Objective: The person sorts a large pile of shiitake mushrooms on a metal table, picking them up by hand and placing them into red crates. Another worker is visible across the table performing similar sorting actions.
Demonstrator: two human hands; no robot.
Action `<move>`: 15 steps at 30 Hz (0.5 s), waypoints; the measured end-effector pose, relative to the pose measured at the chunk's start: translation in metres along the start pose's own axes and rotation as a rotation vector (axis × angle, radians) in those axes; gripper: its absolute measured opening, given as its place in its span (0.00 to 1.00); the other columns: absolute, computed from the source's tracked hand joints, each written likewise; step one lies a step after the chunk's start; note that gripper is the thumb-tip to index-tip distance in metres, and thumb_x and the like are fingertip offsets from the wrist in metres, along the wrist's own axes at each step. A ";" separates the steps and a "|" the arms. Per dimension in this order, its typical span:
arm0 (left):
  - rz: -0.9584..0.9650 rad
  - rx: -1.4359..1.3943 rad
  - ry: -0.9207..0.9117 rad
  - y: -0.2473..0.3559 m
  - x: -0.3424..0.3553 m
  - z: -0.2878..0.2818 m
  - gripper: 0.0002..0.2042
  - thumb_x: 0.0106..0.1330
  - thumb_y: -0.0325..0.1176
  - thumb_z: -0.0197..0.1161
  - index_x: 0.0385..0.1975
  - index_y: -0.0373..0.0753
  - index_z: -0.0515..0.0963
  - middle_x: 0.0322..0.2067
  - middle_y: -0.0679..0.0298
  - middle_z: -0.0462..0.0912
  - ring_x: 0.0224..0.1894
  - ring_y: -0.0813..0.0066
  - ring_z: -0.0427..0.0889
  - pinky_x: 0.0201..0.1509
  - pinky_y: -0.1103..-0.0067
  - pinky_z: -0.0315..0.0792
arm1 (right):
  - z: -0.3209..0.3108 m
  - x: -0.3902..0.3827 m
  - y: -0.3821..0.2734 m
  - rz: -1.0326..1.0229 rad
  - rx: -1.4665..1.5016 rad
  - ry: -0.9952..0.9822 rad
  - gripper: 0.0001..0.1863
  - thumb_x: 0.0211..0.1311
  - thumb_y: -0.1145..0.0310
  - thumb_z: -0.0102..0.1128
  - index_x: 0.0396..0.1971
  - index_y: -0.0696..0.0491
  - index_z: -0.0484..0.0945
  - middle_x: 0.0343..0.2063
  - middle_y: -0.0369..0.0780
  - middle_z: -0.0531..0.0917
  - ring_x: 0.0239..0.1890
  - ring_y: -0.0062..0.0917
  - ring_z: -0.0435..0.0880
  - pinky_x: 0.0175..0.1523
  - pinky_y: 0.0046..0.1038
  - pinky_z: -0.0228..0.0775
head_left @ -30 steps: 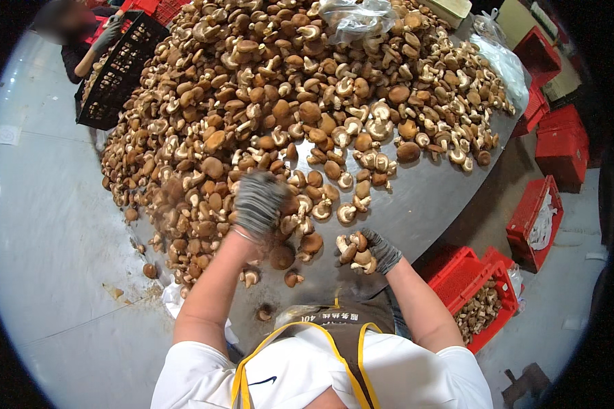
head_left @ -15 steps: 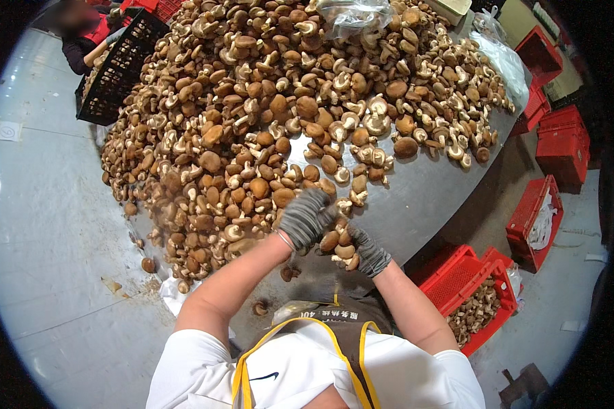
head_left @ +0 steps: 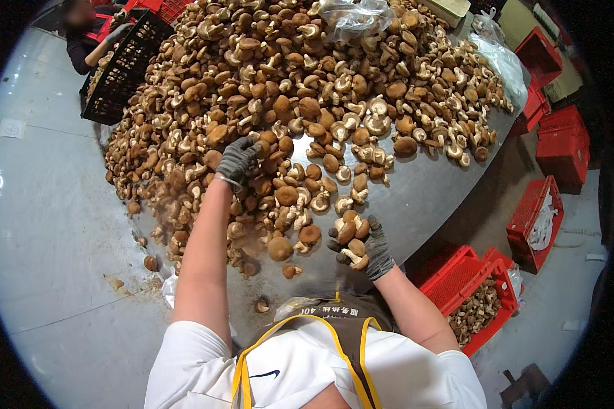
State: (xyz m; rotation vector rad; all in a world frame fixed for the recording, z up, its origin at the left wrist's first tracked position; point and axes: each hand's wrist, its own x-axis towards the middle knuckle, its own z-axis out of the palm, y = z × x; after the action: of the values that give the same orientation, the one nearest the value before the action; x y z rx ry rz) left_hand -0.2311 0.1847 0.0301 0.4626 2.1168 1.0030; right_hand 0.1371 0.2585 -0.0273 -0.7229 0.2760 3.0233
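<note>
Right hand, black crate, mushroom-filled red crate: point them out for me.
Right hand (head_left: 375,249), head view: middle of the gloved hand.
Black crate (head_left: 125,71), head view: perforated side wall.
Mushroom-filled red crate (head_left: 492,330), head view: side wall.

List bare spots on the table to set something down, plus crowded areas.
Bare: table, right side, between the mushrooms and its curved edge, beyond the right hand; a smaller patch between right hand and apron.
Crowded: centre and far side, heaped with mushrooms, including around the left hand.
</note>
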 end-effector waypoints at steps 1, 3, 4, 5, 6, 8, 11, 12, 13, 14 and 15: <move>-0.080 -0.360 -0.089 -0.006 -0.003 -0.002 0.21 0.59 0.36 0.64 0.51 0.35 0.72 0.40 0.63 0.81 0.40 0.69 0.79 0.47 0.75 0.74 | -0.015 0.008 0.004 -0.114 -0.398 0.013 0.38 0.48 0.39 0.56 0.56 0.46 0.64 0.49 0.48 0.73 0.46 0.48 0.76 0.30 0.42 0.76; 0.523 0.258 -0.076 -0.014 -0.019 0.010 0.21 0.59 0.35 0.64 0.52 0.37 0.71 0.41 0.63 0.80 0.42 0.72 0.79 0.45 0.76 0.76 | -0.039 0.022 0.009 -0.221 -0.785 0.008 0.37 0.49 0.39 0.55 0.56 0.45 0.64 0.49 0.48 0.73 0.46 0.48 0.75 0.31 0.44 0.77; 0.816 0.574 -0.064 -0.018 -0.030 0.020 0.21 0.60 0.35 0.64 0.52 0.38 0.71 0.41 0.64 0.79 0.42 0.73 0.78 0.45 0.76 0.76 | -0.039 0.024 0.011 -0.215 -0.775 -0.010 0.36 0.49 0.40 0.55 0.56 0.45 0.64 0.50 0.48 0.73 0.47 0.49 0.75 0.32 0.45 0.77; 0.454 -0.055 -0.177 -0.009 -0.052 0.035 0.20 0.60 0.36 0.63 0.51 0.38 0.71 0.42 0.63 0.79 0.45 0.71 0.78 0.46 0.75 0.76 | -0.020 0.017 0.010 -0.098 -0.353 -0.049 0.36 0.50 0.40 0.55 0.56 0.44 0.64 0.50 0.47 0.72 0.47 0.49 0.75 0.32 0.46 0.78; 0.268 -0.355 -0.268 -0.010 -0.069 0.040 0.20 0.60 0.37 0.63 0.50 0.38 0.72 0.43 0.62 0.78 0.45 0.70 0.78 0.47 0.75 0.76 | -0.007 0.015 0.010 0.030 0.066 -0.088 0.35 0.50 0.40 0.55 0.56 0.44 0.64 0.50 0.47 0.72 0.47 0.50 0.75 0.33 0.46 0.78; -0.159 -1.030 -0.298 -0.008 -0.096 0.054 0.20 0.59 0.38 0.64 0.49 0.37 0.73 0.44 0.61 0.78 0.47 0.67 0.78 0.48 0.73 0.76 | -0.006 0.016 0.009 0.037 0.044 -0.097 0.34 0.52 0.40 0.52 0.56 0.44 0.65 0.51 0.45 0.72 0.49 0.47 0.74 0.35 0.47 0.77; 0.441 0.152 -0.302 -0.009 -0.135 0.074 0.20 0.61 0.42 0.62 0.49 0.37 0.73 0.41 0.61 0.79 0.44 0.69 0.78 0.47 0.76 0.75 | -0.005 0.009 0.013 -0.031 -0.281 0.040 0.33 0.61 0.37 0.39 0.61 0.40 0.61 0.60 0.33 0.66 0.61 0.26 0.65 0.60 0.38 0.61; 0.043 -0.361 -0.502 -0.007 -0.152 0.087 0.19 0.62 0.41 0.62 0.49 0.36 0.74 0.41 0.61 0.79 0.44 0.71 0.78 0.48 0.77 0.74 | -0.009 0.007 0.014 0.005 -0.264 0.096 0.34 0.60 0.36 0.40 0.62 0.39 0.60 0.60 0.32 0.66 0.61 0.26 0.64 0.61 0.38 0.57; 0.070 -0.292 -0.429 -0.014 -0.168 0.101 0.17 0.63 0.37 0.60 0.49 0.35 0.74 0.40 0.60 0.79 0.43 0.73 0.77 0.49 0.79 0.72 | -0.017 0.005 0.017 0.041 -0.247 0.153 0.35 0.59 0.35 0.41 0.63 0.38 0.59 0.61 0.31 0.65 0.62 0.25 0.63 0.63 0.39 0.54; 0.111 -0.169 -0.424 -0.010 -0.178 0.103 0.16 0.65 0.36 0.58 0.48 0.34 0.74 0.40 0.59 0.79 0.43 0.73 0.77 0.49 0.78 0.72 | -0.026 0.001 0.020 0.072 -0.229 0.209 0.36 0.58 0.34 0.42 0.63 0.37 0.58 0.61 0.30 0.64 0.62 0.25 0.62 0.65 0.39 0.51; 0.113 -0.223 -0.409 -0.012 -0.189 0.107 0.15 0.65 0.35 0.58 0.48 0.33 0.74 0.40 0.59 0.79 0.43 0.73 0.77 0.49 0.78 0.72 | -0.042 -0.004 0.025 0.085 -0.240 0.113 0.40 0.54 0.31 0.44 0.65 0.36 0.56 0.62 0.30 0.63 0.63 0.24 0.61 0.66 0.39 0.49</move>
State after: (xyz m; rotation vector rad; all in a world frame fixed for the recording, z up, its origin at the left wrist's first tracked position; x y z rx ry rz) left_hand -0.0255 0.1213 0.0631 0.6210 1.6115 1.0887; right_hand 0.1576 0.2269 -0.0585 -0.9211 -0.0584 3.1352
